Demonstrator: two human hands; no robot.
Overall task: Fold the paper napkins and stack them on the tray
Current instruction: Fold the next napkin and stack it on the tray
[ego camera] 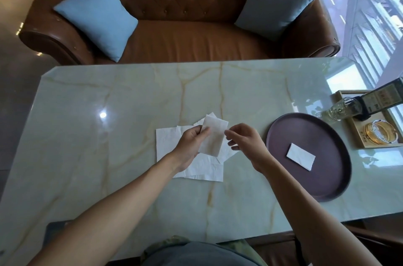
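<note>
Left hand pinches a folded napkin above the loose napkins, right hand loosely curled and empty just beside it, one folded napkin on the tray.

A pale marble table before a brown leather sofa, beside a window.

The table has a glossy greenish-white top with tan veins and a bright spot of reflected light left of centre. Beyond its far edge stands a tufted brown leather sofa with rolled arms, a light blue cushion leaning at its left end and another blue cushion at its right. At the table's right edge sits a wooden box tray holding an amber glass ashtray, a clear glass bottle and a dark labelled stand. A window fills the far right.
</note>
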